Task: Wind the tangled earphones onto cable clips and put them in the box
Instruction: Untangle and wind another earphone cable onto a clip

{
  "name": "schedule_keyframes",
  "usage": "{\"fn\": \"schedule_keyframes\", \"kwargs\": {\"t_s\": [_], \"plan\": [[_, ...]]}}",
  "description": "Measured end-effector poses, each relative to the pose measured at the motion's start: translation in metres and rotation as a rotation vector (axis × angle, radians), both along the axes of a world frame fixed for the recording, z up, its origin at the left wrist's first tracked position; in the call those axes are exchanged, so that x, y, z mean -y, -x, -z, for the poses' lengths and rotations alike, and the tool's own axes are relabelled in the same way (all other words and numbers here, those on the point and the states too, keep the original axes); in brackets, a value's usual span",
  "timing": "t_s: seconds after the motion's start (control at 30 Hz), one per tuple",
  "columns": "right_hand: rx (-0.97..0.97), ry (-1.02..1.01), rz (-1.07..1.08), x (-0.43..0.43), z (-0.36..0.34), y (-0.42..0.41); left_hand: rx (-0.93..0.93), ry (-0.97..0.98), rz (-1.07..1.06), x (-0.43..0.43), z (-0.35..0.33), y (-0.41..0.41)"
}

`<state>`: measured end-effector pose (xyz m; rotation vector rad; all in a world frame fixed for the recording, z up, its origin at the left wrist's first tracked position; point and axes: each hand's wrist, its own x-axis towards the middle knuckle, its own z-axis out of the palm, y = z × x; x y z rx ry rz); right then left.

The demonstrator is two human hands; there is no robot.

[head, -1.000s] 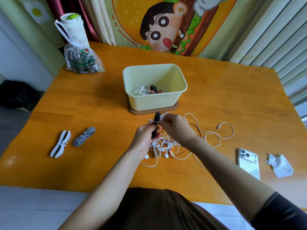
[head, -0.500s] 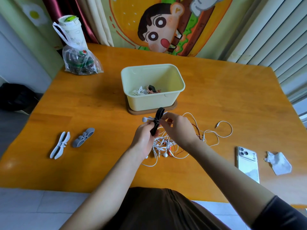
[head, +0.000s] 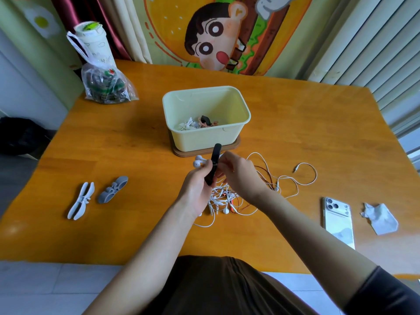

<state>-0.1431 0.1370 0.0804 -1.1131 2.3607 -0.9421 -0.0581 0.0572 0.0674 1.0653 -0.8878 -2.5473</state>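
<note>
Left hand (head: pixel 195 189) is gripping the black cable clip (head: pixel 213 164) just in front of the box (head: pixel 204 140), and right hand (head: pixel 238 176) is pinching a cord from the tangled earphones (head: pixel 223 198) that are lying on the table (head: pixel 136 223) underneath. Looks like mid-winding. I'm guessing the next move is pulling slack free without snagging.

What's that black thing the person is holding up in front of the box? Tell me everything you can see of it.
The black clip is a narrow, elongated strip with rounded ends, matte, looking like soft plastic or rubber. It stands nearly upright, slightly tilted, above the table just before the pale yellow box. The left hand grips its lower end, hiding it; the right hand pinches its middle, where white cable crosses it. Two white earbuds stick out on its left.
</note>
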Motion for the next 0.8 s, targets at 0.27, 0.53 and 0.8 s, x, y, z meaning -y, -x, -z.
{"fn": "schedule_keyframes", "kwargs": {"t_s": [0.27, 0.53, 0.8], "plan": [[0.150, 0.092, 0.098, 0.001, -0.003, -0.005, -0.035, 0.001, -0.002, 0.007, -0.001, 0.000], [0.154, 0.034, -0.032, -0.005, -0.011, 0.005, -0.011, 0.245, 0.121, 0.008, -0.001, -0.007], [0.132, 0.033, 0.093, -0.002, -0.006, 0.004, 0.137, 0.867, 0.164, 0.002, -0.004, -0.005]]}}
